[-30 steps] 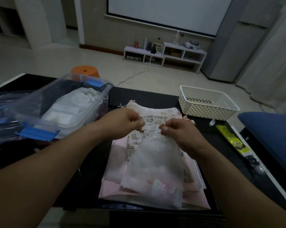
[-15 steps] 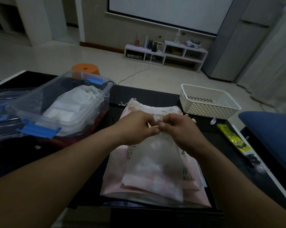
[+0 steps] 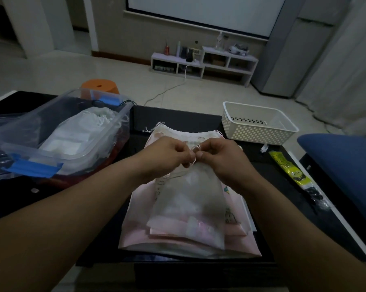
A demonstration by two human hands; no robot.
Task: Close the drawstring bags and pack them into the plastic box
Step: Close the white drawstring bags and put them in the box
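Step in hand: closing the top bag; both hands work the cord at its mouth, so I judge this to be the cinching stage, with packing of this one not yet begun
Left hand (image 3: 167, 157): fingers curled, thumb and forefinger pinching the cord (image 3: 194, 149) at the bag's neck
Right hand (image 3: 222, 159): curled likewise, pinching the same cord just beside the left hand
Bag: a sheer whitish drawstring bag (image 3: 188, 199), thin and limp; the neck is gathered narrow under the hands and the body fans out toward six o'clock, with something pale pink showing through near the bottom edge
Where it lies: on top of a stack of flat pink bags (image 3: 135, 228) in the middle of the dark table (image 3: 178, 119)
Box: a clear plastic box (image 3: 57, 131) at ten o'clock from the hands, open, with white bags (image 3: 89, 123) already inside
Next move: probably draw the cord ends outward until the mouth shuts tight, then carry the bag to ten o'clock and lay it on the white ones; the thin cloth may bunch unevenly
Nearby: a white basket (image 3: 260, 127) at two o'clock, a yellow packet (image 3: 287, 167) at three o'clock
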